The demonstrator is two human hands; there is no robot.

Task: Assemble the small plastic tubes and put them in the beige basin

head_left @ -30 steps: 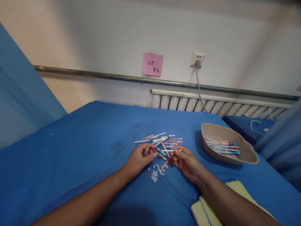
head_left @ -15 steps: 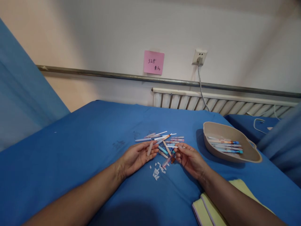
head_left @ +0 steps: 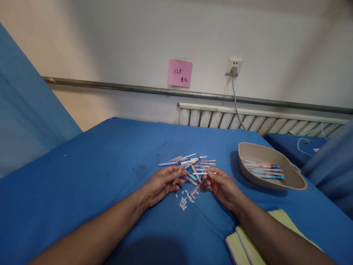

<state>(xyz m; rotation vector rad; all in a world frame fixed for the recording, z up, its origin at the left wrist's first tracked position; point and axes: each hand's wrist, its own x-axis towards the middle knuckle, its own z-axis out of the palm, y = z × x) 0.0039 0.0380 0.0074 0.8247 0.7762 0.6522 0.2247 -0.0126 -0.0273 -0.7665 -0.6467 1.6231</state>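
My left hand (head_left: 162,183) is closed, with a short, pale translucent pen barrel (head_left: 177,177) pinched between thumb and fingers. A thin white pen refill (head_left: 199,173) sits between the thumb and fingertips of my right hand (head_left: 224,184), its dark tip pointing at the left hand's fingers. Whether that tip touches the barrel I cannot tell. Behind and below the hands lies a loose pile of pens, among them a light-blue pen (head_left: 168,164), a peach barrel (head_left: 196,173) and a pink clear pen (head_left: 195,190). Small white pieces (head_left: 183,203) are scattered in front of the pile.
A beige basket (head_left: 264,150) holding several pens stands to the right on the blue sheet (head_left: 116,154). Near my right forearm is a folded yellow cloth (head_left: 245,243). Along the wall run a metal rail (head_left: 132,88) and a radiator (head_left: 220,118); blue curtains (head_left: 27,103) hang at both sides.
My left thumb has come down onto the pen barrel, which was lying across the opened fingers. The refill in my right hand now reaches further left, towards the left hand.
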